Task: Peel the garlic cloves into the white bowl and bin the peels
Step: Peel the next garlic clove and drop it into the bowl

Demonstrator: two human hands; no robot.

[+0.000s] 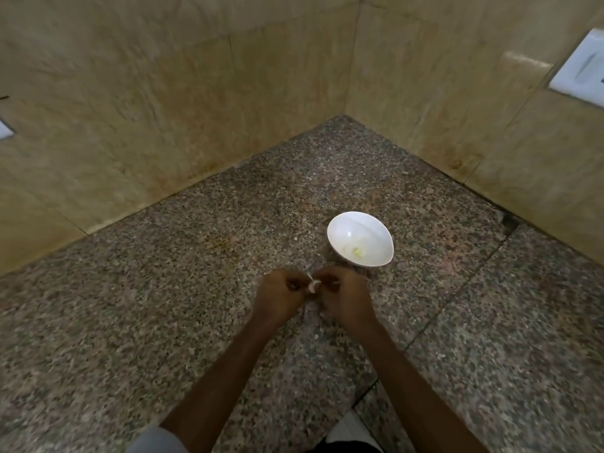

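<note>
A white bowl (359, 238) stands on the speckled granite counter (163, 322), with a few pale peeled garlic pieces (354, 252) in its bottom. Just in front of it and to its left, my left hand (277, 297) and my right hand (343, 297) meet above the counter. Between their fingertips both pinch a small white garlic clove (313, 285) with its skin partly loose. Most of the clove is hidden by the curled fingers. A small pale scrap of peel (324, 312) shows under my right hand.
Beige tiled walls (196, 93) close the counter corner behind the bowl. A white wall socket (581, 68) sits at the upper right. A seam runs across the counter to the right of my right arm.
</note>
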